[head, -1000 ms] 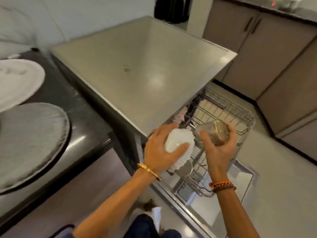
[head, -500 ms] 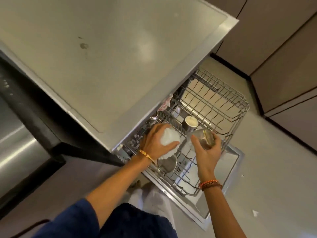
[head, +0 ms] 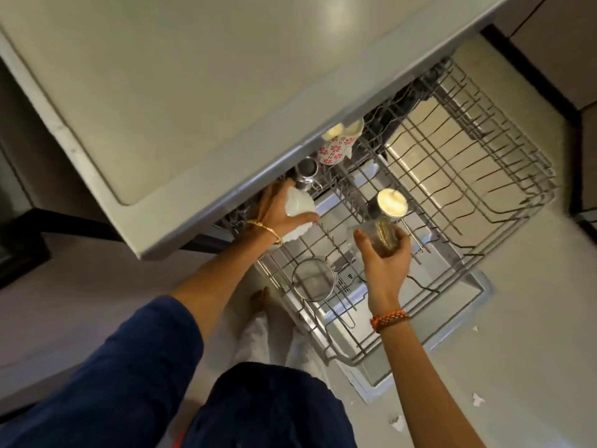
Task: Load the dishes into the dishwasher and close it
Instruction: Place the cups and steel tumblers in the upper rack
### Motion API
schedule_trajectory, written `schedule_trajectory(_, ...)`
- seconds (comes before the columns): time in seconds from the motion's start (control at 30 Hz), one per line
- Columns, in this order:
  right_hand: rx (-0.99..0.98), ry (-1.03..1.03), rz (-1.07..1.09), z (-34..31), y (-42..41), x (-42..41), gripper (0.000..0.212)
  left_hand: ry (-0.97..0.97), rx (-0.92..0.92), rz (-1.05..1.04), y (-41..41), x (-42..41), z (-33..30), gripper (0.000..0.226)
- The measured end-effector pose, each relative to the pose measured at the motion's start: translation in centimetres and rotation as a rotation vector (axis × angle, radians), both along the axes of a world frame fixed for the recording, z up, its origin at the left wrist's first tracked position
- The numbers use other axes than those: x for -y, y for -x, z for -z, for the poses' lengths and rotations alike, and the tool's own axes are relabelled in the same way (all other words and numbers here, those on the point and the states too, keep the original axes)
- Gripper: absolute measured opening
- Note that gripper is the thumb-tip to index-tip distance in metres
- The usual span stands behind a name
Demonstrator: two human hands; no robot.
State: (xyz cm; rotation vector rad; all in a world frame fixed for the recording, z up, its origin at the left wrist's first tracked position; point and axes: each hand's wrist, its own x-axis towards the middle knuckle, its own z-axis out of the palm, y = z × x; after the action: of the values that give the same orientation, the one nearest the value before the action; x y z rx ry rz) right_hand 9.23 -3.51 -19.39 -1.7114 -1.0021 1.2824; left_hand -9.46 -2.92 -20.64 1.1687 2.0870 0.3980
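The dishwasher's wire rack is pulled out over the open door. My left hand grips a white ribbed cup at the rack's back left, just under the counter edge. My right hand holds a clear glass above the rack's middle. In the rack stand a steel cup, a mesh strainer, a small steel pot and a flowered mug.
The grey counter top overhangs the rack's back part. The right half of the rack holds no dishes. Brown cabinet doors stand at the upper right. White scraps lie on the pale floor.
I have leaned further over the rack. Both hands have gone lower into it, the left with the white cup toward the back left, the right with the glass over the middle.
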Motion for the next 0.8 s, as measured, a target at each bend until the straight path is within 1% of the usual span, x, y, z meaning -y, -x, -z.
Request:
schedule_trajectory(0.13, -0.029, 0.033, -0.065, 0.9, -0.2, -0.2, 0.065, 0.084, -0.061, -0.039, 0.6, -0.4, 1.8, 0.083)
schedule_trajectory(0.23, -0.032, 0.055, -0.102, 1.0, -0.2, -0.4, 0.065, 0.118, -0.093, -0.058, 0.3, -0.7, 2.5, 0.086)
schedule_trajectory(0.33, -0.029, 0.062, -0.129, 1.2, -0.1, -0.8, 0.064, 0.138, -0.138, -0.134, 0.3, -1.2, 3.1, 0.09)
schedule_trajectory(0.47, 0.001, 0.049, -0.187, 1.7, 0.0, -1.2, 0.068, 0.156, -0.222, -0.207, 1.0, -2.0, 3.8, 0.092)
schedule_trajectory(0.57, 0.053, 0.026, -0.249, 2.2, -0.1, -1.3, 0.067, 0.179, -0.292, -0.126, 1.6, -2.5, 4.3, 0.089)
schedule_trajectory(0.67, 0.095, 0.01, -0.314, 2.7, -0.6, -1.3, 0.069, 0.175, -0.241, -0.131, 2.0, -2.4, 5.1, 0.089)
schedule_trajectory(0.8, 0.158, -0.007, -0.355, 3.1, -1.1, -1.2, 0.073, 0.223, -0.201, -0.144, 2.4, -2.3, 5.3, 0.096)
